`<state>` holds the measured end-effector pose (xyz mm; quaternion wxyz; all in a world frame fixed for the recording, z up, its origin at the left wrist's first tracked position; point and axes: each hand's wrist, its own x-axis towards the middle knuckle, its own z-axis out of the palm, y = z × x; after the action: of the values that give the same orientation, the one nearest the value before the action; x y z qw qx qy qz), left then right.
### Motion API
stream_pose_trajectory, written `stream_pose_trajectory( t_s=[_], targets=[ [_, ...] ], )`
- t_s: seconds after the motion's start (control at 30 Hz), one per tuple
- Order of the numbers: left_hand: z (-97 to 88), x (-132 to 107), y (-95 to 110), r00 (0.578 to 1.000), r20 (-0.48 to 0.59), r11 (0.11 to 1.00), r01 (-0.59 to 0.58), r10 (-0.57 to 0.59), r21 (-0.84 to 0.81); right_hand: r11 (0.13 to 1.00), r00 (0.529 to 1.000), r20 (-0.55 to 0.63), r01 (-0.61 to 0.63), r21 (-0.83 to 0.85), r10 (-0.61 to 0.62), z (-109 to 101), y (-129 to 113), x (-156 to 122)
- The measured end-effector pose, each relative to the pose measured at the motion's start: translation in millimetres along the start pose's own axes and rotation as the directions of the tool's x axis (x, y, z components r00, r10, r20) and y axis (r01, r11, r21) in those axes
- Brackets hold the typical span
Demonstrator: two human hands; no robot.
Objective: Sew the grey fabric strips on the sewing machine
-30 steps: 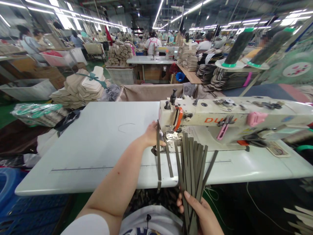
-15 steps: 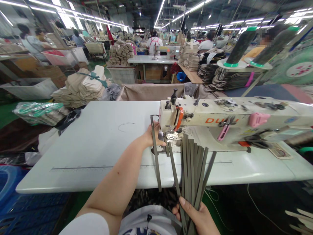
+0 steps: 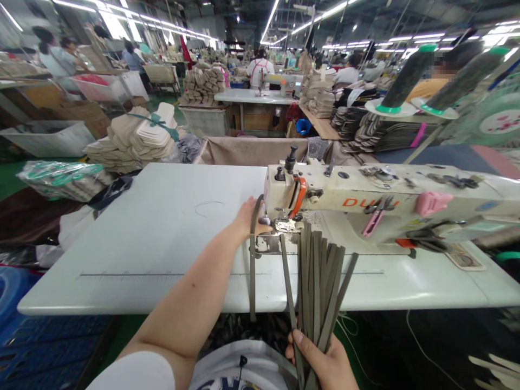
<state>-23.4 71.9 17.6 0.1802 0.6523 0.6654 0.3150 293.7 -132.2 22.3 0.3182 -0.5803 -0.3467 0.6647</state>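
My left hand (image 3: 248, 216) reaches to the needle end of the cream sewing machine (image 3: 365, 197) and pinches a single grey strip (image 3: 252, 260) that arches over it and hangs down past the table's front edge. My right hand (image 3: 323, 365) is low, near my lap, and is closed round the lower ends of a fanned bundle of several grey strips (image 3: 320, 276). The tops of those strips lean against the machine bed just under the presser foot (image 3: 284, 223). One more strip (image 3: 286, 281) slants from the foot down to my right hand.
The white work table (image 3: 154, 233) spreads wide to the left. Two thread cones (image 3: 400, 81) stand behind the machine. Stacks of beige cut pieces (image 3: 138, 138) and a plastic bag (image 3: 60, 181) lie beyond the left edge. Other workers sit at distant tables.
The single strip in my left hand has shifted left and curled over at its top. The slanting strip's lower end has moved right, down to my right hand, which has sunk slightly.
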Motion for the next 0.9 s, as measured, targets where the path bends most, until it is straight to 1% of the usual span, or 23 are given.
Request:
stream_pose_trajectory(
  t_s=[0.1, 0.23, 0.37, 0.47, 0.6, 0.7, 0.8, 0.9],
  targets=[
    [-2.6, 0, 4, 1.000, -0.010, 0.999, 0.024, -0.023, 0.037, 0.999, 0.999, -0.015, 0.034, -0.029, -0.035, 2, -1, 2],
    [-3.0, -2, 6, 0.999, -0.027, 0.999, 0.043, -0.044, -0.024, 0.994, 0.996, -0.043, 0.080, -0.072, -0.083, 4, -1, 4],
    [-3.7, -4, 7, 0.998, -0.024, 0.996, 0.050, -0.052, -0.067, 0.993, 0.992, -0.076, 0.093, -0.070, -0.099, 5, 1, 5],
    [-3.7, -3, 7, 0.999, -0.003, 0.996, 0.041, -0.042, -0.075, 0.994, 0.992, -0.086, 0.084, -0.072, -0.090, 5, 4, 6],
    [1.4, 0, 4, 0.999, 0.010, 0.995, 0.050, -0.050, -0.089, 0.987, 0.991, -0.087, 0.089, -0.131, -0.101, 6, 5, 9],
    [6.9, 5, 3, 1.000, 0.000, 0.992, 0.012, -0.012, -0.126, 0.980, 0.986, -0.093, 0.121, -0.160, -0.137, 9, 2, 11],
    [11.0, 10, 5, 0.999, -0.003, 0.983, -0.037, 0.037, -0.179, 0.978, 0.986, -0.095, 0.122, -0.172, -0.140, 11, -3, 13],
    [13.8, 13, 8, 0.999, -0.003, 0.982, -0.041, 0.041, -0.184, 0.973, 0.986, -0.094, 0.115, -0.198, -0.136, 13, -7, 14]
  ],
)
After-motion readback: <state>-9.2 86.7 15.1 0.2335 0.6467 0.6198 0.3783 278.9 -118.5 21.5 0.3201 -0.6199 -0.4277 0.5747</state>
